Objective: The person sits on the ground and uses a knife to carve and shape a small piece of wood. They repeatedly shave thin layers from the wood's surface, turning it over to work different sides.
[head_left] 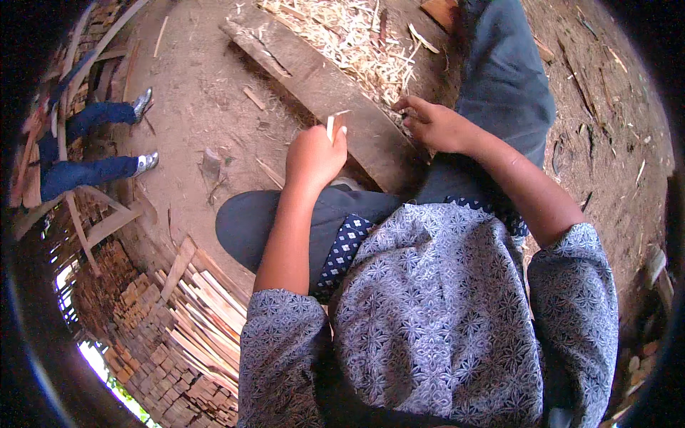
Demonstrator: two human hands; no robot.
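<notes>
My left hand [317, 155] is closed above the near part of a thick wooden plank [325, 82]. A short pale wood sliver [330, 128] sticks up from its fingers, with a thin tip bent off to the right. My right hand [435, 127] hovers by the plank's right edge, index finger stretched out and the other fingers loosely bent. Nothing shows clearly in it, though its palm side is partly hidden. Pale wood shavings [349, 43] lie heaped along the plank's far right side, just beyond the right hand.
My bent legs in dark trousers [499, 93] flank the plank on the dirt floor [193, 85]. At left, another person's legs [100, 167] stretch out beside wooden framing. Stacked wood blocks [153, 324] and long pale strips [207, 314] are piled at lower left.
</notes>
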